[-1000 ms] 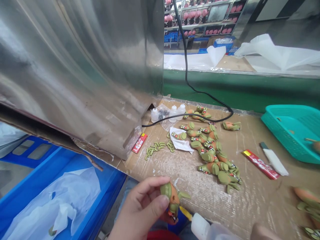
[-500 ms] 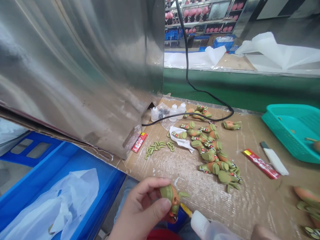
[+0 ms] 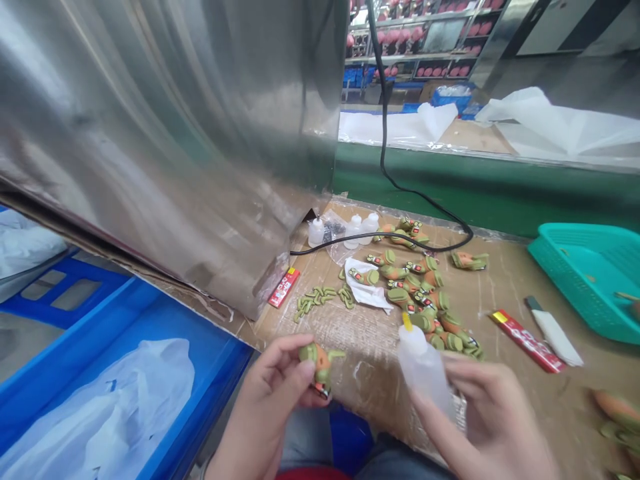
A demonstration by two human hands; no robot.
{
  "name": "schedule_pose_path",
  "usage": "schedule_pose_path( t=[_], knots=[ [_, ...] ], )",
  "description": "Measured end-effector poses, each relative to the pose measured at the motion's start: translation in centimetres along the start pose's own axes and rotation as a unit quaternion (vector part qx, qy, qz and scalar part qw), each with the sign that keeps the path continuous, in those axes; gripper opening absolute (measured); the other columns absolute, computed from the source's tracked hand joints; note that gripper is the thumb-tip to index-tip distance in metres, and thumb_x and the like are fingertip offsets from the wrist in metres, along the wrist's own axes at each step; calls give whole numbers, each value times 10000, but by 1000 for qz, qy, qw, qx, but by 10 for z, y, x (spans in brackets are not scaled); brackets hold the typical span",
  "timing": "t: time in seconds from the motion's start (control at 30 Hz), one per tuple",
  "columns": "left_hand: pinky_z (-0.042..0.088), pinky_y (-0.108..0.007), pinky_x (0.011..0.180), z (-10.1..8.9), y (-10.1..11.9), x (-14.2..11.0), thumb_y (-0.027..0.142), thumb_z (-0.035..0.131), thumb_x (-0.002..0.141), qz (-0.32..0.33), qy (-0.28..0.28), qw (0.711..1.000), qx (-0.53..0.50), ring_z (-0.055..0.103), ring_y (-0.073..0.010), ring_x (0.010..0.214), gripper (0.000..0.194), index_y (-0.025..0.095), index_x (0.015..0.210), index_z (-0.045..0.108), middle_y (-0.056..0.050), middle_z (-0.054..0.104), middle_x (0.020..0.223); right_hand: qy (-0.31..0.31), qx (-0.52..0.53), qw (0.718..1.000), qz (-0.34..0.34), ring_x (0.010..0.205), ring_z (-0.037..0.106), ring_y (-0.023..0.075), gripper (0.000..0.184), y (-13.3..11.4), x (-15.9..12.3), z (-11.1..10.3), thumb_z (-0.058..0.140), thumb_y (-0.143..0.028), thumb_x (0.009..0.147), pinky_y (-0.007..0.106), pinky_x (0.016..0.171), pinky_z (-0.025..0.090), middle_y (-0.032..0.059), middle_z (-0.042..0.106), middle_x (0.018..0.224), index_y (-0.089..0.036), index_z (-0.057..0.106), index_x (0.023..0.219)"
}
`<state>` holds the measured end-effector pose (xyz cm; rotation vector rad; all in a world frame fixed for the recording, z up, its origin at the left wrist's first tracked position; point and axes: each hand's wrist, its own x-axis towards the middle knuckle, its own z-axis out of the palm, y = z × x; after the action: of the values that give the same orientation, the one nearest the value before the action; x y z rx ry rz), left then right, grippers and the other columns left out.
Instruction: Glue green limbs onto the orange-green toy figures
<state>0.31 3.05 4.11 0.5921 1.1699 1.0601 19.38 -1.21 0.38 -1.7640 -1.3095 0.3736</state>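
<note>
Between the thumb and fingers of my left hand (image 3: 280, 390) is a small green and orange toy figure (image 3: 320, 363), with a green arm piece sticking out to its right. My right hand (image 3: 490, 413) is wrapped round a translucent squeeze bottle (image 3: 425, 367) with a yellow tip, held upright and apart from the figure. Past the bottle, a cluster of similar toy figures (image 3: 420, 283) lies on the cardboard-covered table (image 3: 365, 340). Small green curved pieces (image 3: 315, 300) sit in a loose pile to the left, near a figure on a white tissue (image 3: 367, 293).
A metal panel (image 3: 175, 133) rises at left above a blue crate (image 3: 215, 327). A black cable (image 3: 425, 193) crosses the table's back near small white bottles (image 3: 355, 230). At right are a teal basket (image 3: 590, 267), a red packet (image 3: 527, 340) and a white-wrapped blade (image 3: 555, 330).
The bottle has swung upright and away from the figure, its tip now pointing up. My right hand has come fully into view. My left hand with the figure has shifted slightly left and up.
</note>
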Motion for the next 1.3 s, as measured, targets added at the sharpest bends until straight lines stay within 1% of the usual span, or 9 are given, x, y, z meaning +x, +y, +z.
schedule_pose_path(
  t=[0.17, 0.3, 0.37, 0.43, 0.5, 0.63, 0.73, 1.13, 1.3],
  knots=[
    [555, -293, 549, -9, 1, 3, 263, 711, 712, 1, 14, 1000, -8, 611, -146, 613, 214, 198, 911, 669, -11, 684, 749, -31, -110, 993, -36, 831, 648, 234, 345, 18, 36, 32, 538, -398, 798, 320, 642, 502, 53, 651, 988, -237, 463, 1095],
    [560, -294, 560, -21, 1, 5, 255, 700, 727, 4, 27, 999, -16, 612, -143, 616, 202, 202, 918, 663, -4, 681, 759, 76, -138, 985, -70, 968, 571, 312, 454, 13, 33, 31, 573, -454, 788, 431, 787, 459, 158, 583, 1071, -135, 497, 1101],
    [557, -294, 562, -27, 2, 6, 260, 683, 746, 13, 33, 999, -22, 604, -145, 633, 195, 204, 931, 656, -3, 670, 760, 110, -132, 975, -138, 990, 534, 284, 361, -1, 28, 30, 586, -383, 824, 415, 860, 417, 157, 569, 1042, -115, 518, 1055],
    [554, -294, 572, -30, 2, 7, 261, 658, 770, 22, 31, 999, -26, 599, -146, 654, 183, 210, 945, 645, -2, 662, 772, 51, -116, 963, -238, 909, 543, 208, 171, -16, 26, 40, 521, -237, 887, 330, 840, 426, 99, 582, 958, -136, 528, 1025],
    [554, -298, 601, -31, 2, 6, 259, 632, 794, 22, 21, 999, -28, 601, -149, 689, 173, 215, 961, 634, -6, 663, 801, -46, -109, 946, -303, 911, 538, 174, 169, -26, 31, 62, 433, -155, 917, 289, 840, 436, 66, 583, 978, -153, 516, 1064],
    [559, -298, 584, -28, 2, 4, 262, 664, 764, 19, 26, 999, -40, 603, -149, 655, 205, 203, 959, 643, -5, 665, 771, -103, -182, 943, -257, 878, 527, 192, 120, -25, 53, 113, 466, -93, 887, 327, 750, 476, 63, 545, 938, -128, 550, 966],
    [561, -289, 546, -31, 3, 5, 253, 692, 734, 28, 43, 997, -51, 600, -139, 607, 200, 202, 923, 657, 0, 669, 752, -115, -224, 942, -223, 841, 514, 171, 55, -19, 65, 129, 565, -106, 842, 321, 712, 471, 23, 511, 896, -135, 555, 888],
    [551, -292, 557, -28, 1, 8, 236, 680, 743, -1, 23, 999, -41, 588, -144, 638, 155, 198, 892, 661, -3, 638, 742, -170, -191, 950, -177, 758, 552, 231, 49, -7, 39, 101, 574, -93, 803, 379, 686, 469, 47, 576, 764, -140, 561, 811],
    [564, -316, 566, -26, -5, 7, 232, 689, 739, -41, -29, 998, -45, 607, -150, 641, 175, 194, 907, 658, -14, 655, 763, -160, -95, 965, -185, 754, 598, 163, 91, -21, 25, 58, 482, -254, 896, 256, 656, 488, -2, 619, 816, -229, 568, 877]
  ],
)
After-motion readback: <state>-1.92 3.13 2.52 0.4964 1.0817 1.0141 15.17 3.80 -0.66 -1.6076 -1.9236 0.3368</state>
